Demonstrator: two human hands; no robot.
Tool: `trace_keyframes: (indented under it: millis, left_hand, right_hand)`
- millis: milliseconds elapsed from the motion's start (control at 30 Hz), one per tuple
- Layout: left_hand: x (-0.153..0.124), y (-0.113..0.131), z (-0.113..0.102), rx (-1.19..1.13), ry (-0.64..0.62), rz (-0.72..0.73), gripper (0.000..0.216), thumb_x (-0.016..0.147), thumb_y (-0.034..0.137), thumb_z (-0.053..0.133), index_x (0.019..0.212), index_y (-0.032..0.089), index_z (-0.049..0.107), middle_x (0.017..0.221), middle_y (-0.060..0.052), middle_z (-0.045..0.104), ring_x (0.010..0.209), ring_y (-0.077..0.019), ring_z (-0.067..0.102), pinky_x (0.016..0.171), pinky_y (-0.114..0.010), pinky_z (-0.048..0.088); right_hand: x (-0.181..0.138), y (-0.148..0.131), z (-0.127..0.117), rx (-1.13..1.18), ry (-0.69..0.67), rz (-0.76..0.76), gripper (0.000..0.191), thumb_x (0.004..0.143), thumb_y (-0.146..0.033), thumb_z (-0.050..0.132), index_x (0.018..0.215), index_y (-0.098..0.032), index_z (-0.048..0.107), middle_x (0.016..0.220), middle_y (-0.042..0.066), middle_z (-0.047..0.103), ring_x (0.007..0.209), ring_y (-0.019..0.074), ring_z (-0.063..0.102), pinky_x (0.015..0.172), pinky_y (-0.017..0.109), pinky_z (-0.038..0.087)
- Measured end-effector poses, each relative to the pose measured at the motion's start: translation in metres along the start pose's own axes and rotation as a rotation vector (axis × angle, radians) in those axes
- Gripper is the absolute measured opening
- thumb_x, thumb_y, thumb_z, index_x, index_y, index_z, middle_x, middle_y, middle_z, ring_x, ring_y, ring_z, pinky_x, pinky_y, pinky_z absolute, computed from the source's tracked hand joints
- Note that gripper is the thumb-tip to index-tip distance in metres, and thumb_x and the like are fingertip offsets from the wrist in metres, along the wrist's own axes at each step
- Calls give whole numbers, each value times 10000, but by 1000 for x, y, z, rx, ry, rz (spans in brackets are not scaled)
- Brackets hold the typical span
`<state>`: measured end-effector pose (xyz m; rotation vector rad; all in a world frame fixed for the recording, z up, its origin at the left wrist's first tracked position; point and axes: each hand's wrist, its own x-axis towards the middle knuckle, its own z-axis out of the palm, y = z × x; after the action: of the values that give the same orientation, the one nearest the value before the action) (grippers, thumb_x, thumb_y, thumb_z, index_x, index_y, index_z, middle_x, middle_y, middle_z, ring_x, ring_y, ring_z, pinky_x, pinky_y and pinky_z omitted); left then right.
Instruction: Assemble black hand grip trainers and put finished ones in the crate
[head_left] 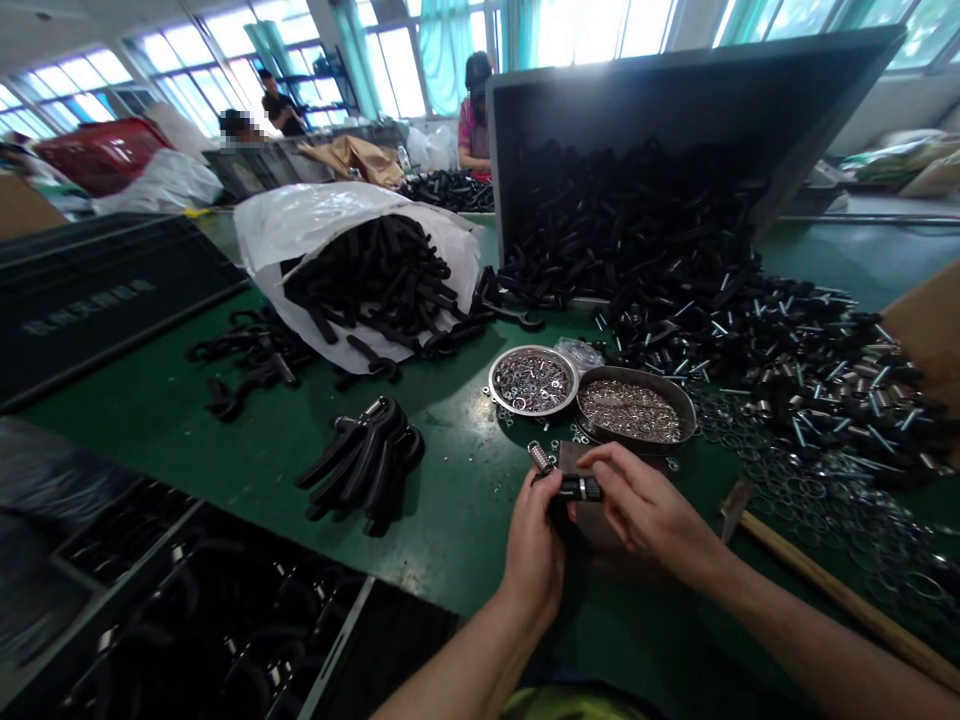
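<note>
My left hand (534,545) is closed around a black plastic handle part (574,488) with a threaded metal end (539,457) sticking up. My right hand (646,510) pinches the same part from the right, fingers curled on its metal-ringed end. Both hands hover over the green table (225,430) just in front of two metal bowls: one of washers (532,380) and one of small nuts (634,408).
A tipped grey crate (675,110) spills black parts with bolts (787,350) on the right. A white bag of black handles (360,270) lies behind, a stack of finished handles (367,465) to the left. A hammer (825,590) lies right. Black crates (187,610) sit near-left. People work at the back.
</note>
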<state>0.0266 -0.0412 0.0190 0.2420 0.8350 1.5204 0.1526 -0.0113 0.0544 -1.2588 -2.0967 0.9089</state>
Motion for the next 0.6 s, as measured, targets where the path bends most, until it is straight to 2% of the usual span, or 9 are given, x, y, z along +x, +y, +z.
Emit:
trace_keyframes:
  millis: [33, 100, 167, 267, 333, 400, 467, 500, 600]
  left_hand:
    - [0, 0, 0, 6, -1, 1, 123, 778, 250, 601, 861, 159, 606, 792, 19, 602, 721, -102, 539, 657, -204, 405]
    - [-1, 1, 0, 23, 7, 33, 120, 779, 250, 594, 860, 162, 598, 814, 18, 602, 765, -109, 549, 679, -202, 407]
    - [-2, 2, 0, 118, -13, 74, 120, 799, 269, 578, 858, 164, 583, 809, 20, 589, 763, -108, 546, 669, -201, 403]
    - [-5, 0, -1, 391, -46, 105, 189, 850, 350, 524, 927, 177, 536, 803, 15, 569, 733, -121, 543, 670, -232, 415]
    - [-7, -3, -2, 582, 15, 223, 265, 829, 367, 555, 1010, 191, 474, 896, -10, 572, 823, -151, 562, 751, -275, 433]
    - [-7, -6, -3, 760, 66, 425, 425, 726, 340, 674, 1037, 199, 422, 1052, -54, 552, 983, -193, 548, 867, -327, 415]
    - [-4, -5, -3, 932, 41, 543, 599, 585, 307, 778, 1042, 201, 405, 1158, -85, 516, 1083, -231, 511, 931, -361, 387]
    - [-2, -4, -4, 1014, 12, 533, 644, 543, 305, 801, 1041, 201, 406, 1159, -87, 520, 1079, -239, 515, 924, -365, 392]
    - [7, 4, -8, 1209, -68, 340, 584, 590, 366, 769, 1025, 203, 416, 995, -51, 586, 912, -216, 575, 793, -340, 445]
  right_hand:
    - [-1, -1, -2, 1, -5, 6, 287, 931, -330, 361, 1094, -175, 539, 594, -2, 605, 562, 161, 605, 594, 305, 520]
    - [-3, -2, -4, -28, 32, -128, 290, 882, -298, 462, 1142, -194, 537, 877, 68, 670, 838, 203, 636, 784, 377, 510]
    - [-4, -2, -2, 25, 44, -202, 282, 862, -272, 483, 1128, -216, 557, 1049, 94, 637, 984, 223, 596, 870, 406, 476]
    - [-3, -3, 9, 446, -15, 116, 223, 888, -360, 443, 1021, -214, 545, 742, 19, 599, 612, 141, 587, 554, 283, 512]
    - [-2, -4, 18, 804, 8, 385, 255, 862, -447, 472, 970, -218, 496, 605, -46, 505, 429, 89, 470, 374, 204, 403]
    - [-1, -4, 24, 1025, 64, 564, 311, 825, -502, 505, 959, -226, 460, 551, -73, 474, 351, 63, 385, 305, 162, 296]
    - [-2, 0, 25, 1060, 56, 675, 367, 819, -554, 483, 969, -221, 454, 482, -87, 455, 290, 47, 302, 280, 147, 202]
    - [-1, 3, 23, 1025, 0, 698, 401, 823, -585, 452, 975, -213, 461, 442, -92, 439, 269, 46, 274, 278, 147, 175]
    - [8, 16, 4, 722, -372, 602, 474, 836, -628, 382, 951, -186, 509, 377, -74, 449, 258, 66, 319, 299, 161, 204]
